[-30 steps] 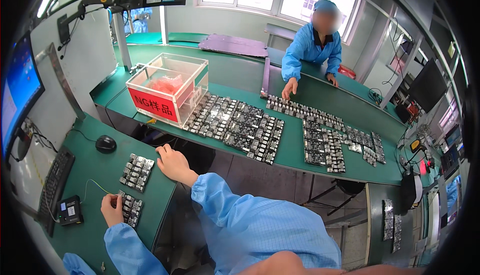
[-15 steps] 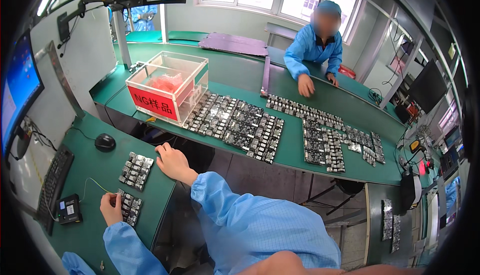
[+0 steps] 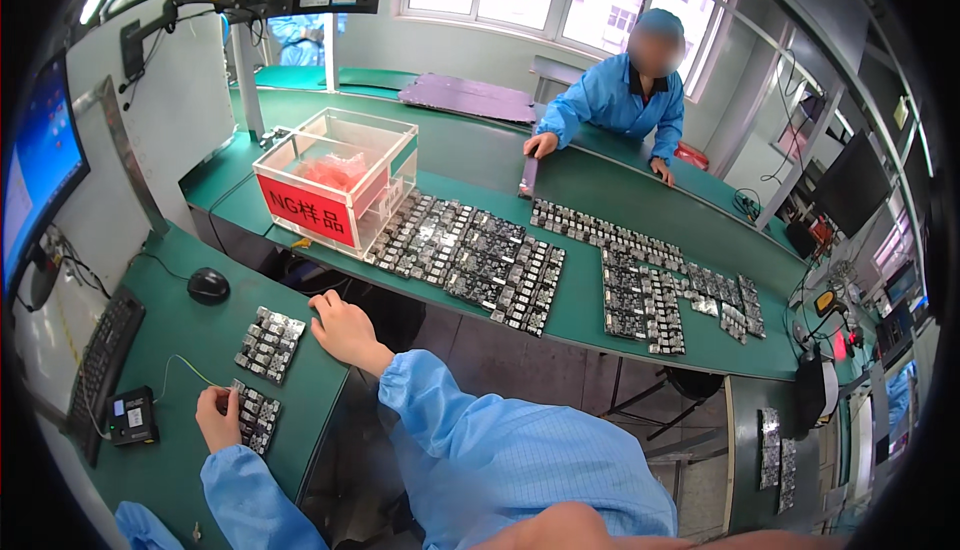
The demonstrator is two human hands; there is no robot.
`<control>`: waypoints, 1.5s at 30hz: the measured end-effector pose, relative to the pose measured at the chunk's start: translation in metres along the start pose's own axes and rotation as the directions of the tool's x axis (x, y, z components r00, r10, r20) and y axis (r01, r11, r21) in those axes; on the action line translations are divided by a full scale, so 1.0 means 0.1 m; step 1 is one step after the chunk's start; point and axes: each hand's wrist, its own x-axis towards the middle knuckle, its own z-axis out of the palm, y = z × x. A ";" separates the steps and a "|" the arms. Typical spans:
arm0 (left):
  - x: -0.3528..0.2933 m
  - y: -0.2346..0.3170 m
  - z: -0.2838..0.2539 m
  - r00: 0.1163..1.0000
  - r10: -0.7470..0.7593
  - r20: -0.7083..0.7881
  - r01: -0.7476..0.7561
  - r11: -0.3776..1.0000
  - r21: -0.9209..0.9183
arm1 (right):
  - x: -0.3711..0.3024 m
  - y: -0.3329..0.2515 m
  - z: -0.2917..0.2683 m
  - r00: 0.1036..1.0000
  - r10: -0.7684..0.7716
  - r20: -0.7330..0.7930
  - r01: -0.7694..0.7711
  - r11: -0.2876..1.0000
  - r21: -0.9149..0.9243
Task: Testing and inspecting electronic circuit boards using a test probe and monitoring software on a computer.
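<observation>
Green tabletop (image 3: 180, 335) carries the nearer circuit panel (image 3: 260, 420) by its right edge, where your right hand (image 3: 345, 331) lies loosely spread; your left hand (image 3: 218, 419) curls at the panel's corner, whether pinching the thin wire (image 3: 193, 368) I cannot tell.

An electronics factory workroom.
Circuit boards (image 3: 505, 275) lie in rows on a long green bench (image 3: 584, 295); behind it is a co-worker (image 3: 648, 115) in a blue smock (image 3: 590, 90) and cap (image 3: 657, 22), while a computer screen (image 3: 42, 160), keyboard (image 3: 106, 370) and mouse (image 3: 208, 286) share the nearer desk (image 3: 195, 335).
</observation>
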 end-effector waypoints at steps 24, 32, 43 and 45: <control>0.00 -0.05 0.01 1.000 -0.017 0.010 0.017 1.000 -0.004 | 0.00 0.01 0.00 1.000 0.000 0.002 0.000 1.000 0.007; 0.01 -0.04 -0.01 1.000 0.010 0.020 -0.011 1.000 0.029 | 0.00 0.00 0.00 1.000 -0.011 -0.009 0.011 1.000 0.005; 0.01 0.00 -0.02 0.999 -0.031 0.034 0.031 1.000 -0.004 | 0.00 0.00 0.00 1.000 -0.014 -0.015 0.014 1.000 0.001; 0.01 0.01 -0.02 0.999 -0.017 0.029 0.017 1.000 0.009 | 0.00 0.00 0.00 1.000 -0.015 -0.026 0.015 1.000 -0.001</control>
